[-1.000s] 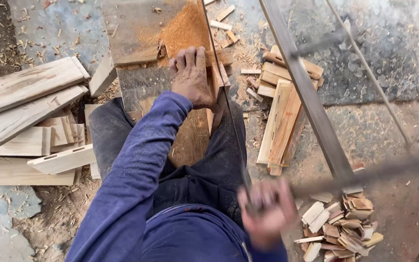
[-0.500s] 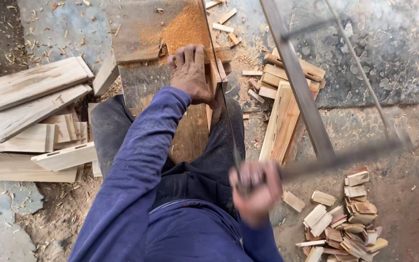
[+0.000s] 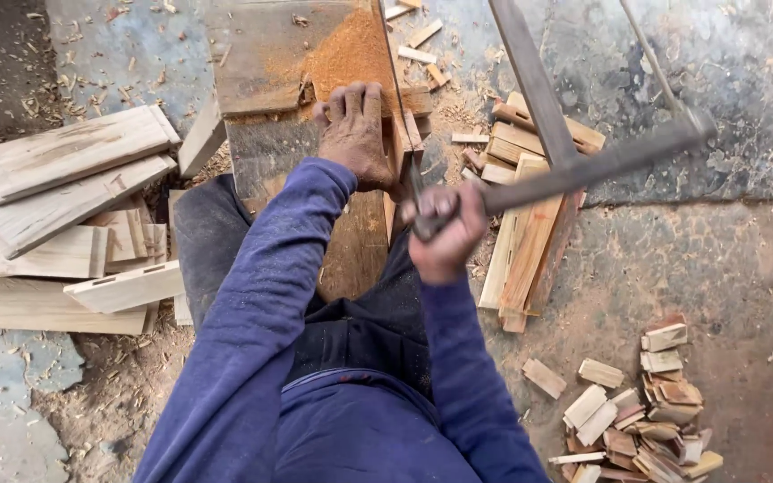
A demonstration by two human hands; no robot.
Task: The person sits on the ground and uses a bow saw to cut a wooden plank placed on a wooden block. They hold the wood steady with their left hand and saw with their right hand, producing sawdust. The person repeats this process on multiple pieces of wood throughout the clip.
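My left hand (image 3: 356, 134) presses flat on a worn wooden bench (image 3: 270, 54) that is dusted with orange sawdust (image 3: 344, 55). Under its fingers lies a narrow wood strip (image 3: 404, 125) at the bench's right edge. My right hand (image 3: 445, 228) is closed around the handle of a frame saw (image 3: 583, 165). The saw's thin blade (image 3: 395, 98) runs along the strip beside my left hand, and its dark frame reaches up and right. Both arms are in blue sleeves.
Pale planks (image 3: 64, 215) are stacked at the left. A bundle of long strips (image 3: 530, 224) lies right of the bench. Several small cut blocks (image 3: 646, 420) are piled at the lower right. Chips litter the concrete floor (image 3: 726, 80).
My right hand has pushed the saw forward, from low near my lap up to beside my left hand. The saw frame swung up and away. My left hand stayed on the bench.
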